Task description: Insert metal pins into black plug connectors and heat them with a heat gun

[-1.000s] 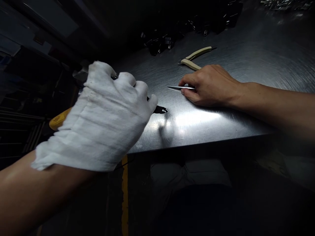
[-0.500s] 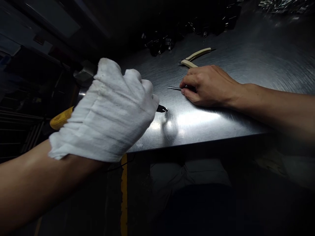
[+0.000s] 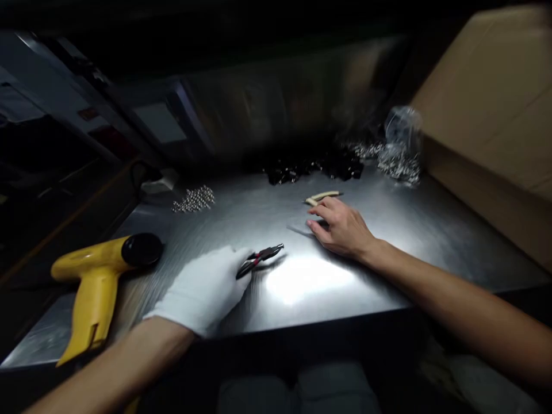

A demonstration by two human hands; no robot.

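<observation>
The hands were well apart above the steel worktop (image 3: pixel 401 270). The white-gloved left hand (image 3: pixel 202 290) gripped black-and-red-handled pliers (image 3: pixel 259 260), which lay tilted just beyond its fingers. Right of those pliers, the bare right hand (image 3: pixel 340 227) hovered near tan-handled pliers (image 3: pixel 321 197); whether it held anything could not be told. Left of the black-and-red pliers sat a yellow heat gun (image 3: pixel 97 282), with steel beads (image 3: pixel 194 198) farther back.

The white-gloved left hand (image 3: pixel 200 292) has moved clear of the yellow heat gun (image 3: pixel 97 282), now at its 9 o'clock.
</observation>
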